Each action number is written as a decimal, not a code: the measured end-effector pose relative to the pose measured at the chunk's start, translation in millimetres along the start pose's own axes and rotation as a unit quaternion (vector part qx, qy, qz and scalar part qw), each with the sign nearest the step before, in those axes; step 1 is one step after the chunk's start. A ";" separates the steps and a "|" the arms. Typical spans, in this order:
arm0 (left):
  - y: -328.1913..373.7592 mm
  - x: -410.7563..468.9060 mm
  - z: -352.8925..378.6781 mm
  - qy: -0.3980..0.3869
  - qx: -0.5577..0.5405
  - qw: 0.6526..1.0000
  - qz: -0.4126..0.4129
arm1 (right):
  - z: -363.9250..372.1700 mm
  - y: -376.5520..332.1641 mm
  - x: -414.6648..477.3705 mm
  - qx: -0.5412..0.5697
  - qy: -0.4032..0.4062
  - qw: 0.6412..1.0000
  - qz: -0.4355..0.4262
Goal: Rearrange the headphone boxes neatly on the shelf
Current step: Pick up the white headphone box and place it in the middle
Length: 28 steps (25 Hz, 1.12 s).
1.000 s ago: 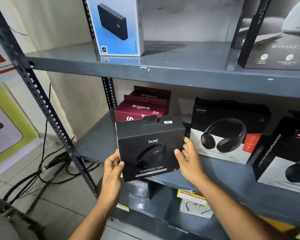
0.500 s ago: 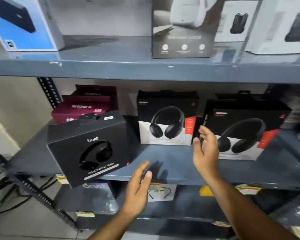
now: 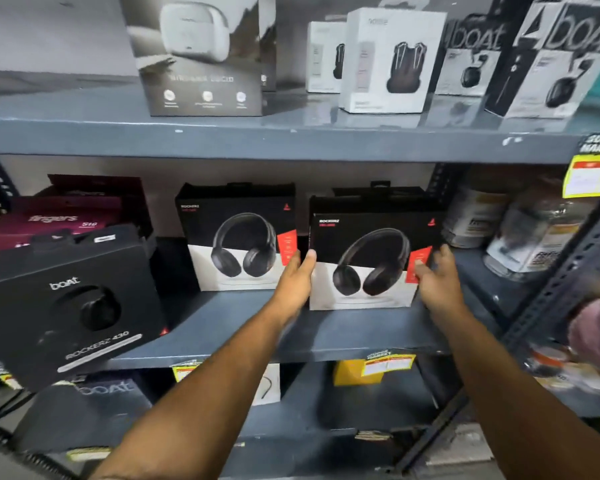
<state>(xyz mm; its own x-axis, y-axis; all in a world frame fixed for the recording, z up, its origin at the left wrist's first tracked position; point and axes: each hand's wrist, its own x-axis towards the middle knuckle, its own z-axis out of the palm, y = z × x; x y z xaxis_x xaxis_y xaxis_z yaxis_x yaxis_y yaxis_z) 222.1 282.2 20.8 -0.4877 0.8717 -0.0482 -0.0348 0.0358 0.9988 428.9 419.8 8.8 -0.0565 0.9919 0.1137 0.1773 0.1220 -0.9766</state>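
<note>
On the grey middle shelf (image 3: 326, 337) stand three headphone boxes. A black boat Rockerz 430 box (image 3: 66, 306) sits tilted at the left front edge. A black-and-white Rockerz box (image 3: 236, 237) stands upright in the middle. To its right is a second black-and-white Rockerz box (image 3: 371, 254), gripped by both hands: my left hand (image 3: 297, 282) holds its left edge and my right hand (image 3: 437, 278) its right edge. Maroon fingers boxes (image 3: 59, 216) lie stacked behind the boat box.
The upper shelf (image 3: 291, 140) carries earbud boxes (image 3: 392, 60) in grey, white and black. Jars (image 3: 534, 230) stand right of the perforated upright (image 3: 568, 278). Lower shelves hold more boxes and yellow price tags (image 3: 388, 363).
The view has swung right. Both hands have left the boat box, which now rests tilted on the shelf, and have moved to clasp the right-hand Rockerz box.
</note>
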 end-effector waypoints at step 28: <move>-20.4 -79.8 -147.4 0.191 0.033 0.978 0.076 | 107.8 -24.2 -104.5 0.106 -0.196 0.969 -0.109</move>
<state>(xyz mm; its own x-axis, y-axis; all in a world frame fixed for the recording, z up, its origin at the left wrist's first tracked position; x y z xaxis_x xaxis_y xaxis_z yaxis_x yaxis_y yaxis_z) 133.2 139.8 2.3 -0.7737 0.6236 0.1120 0.1132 -0.0379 0.9929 324.6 309.5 0.9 -0.4465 0.8486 0.2837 -0.0843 0.2758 -0.9575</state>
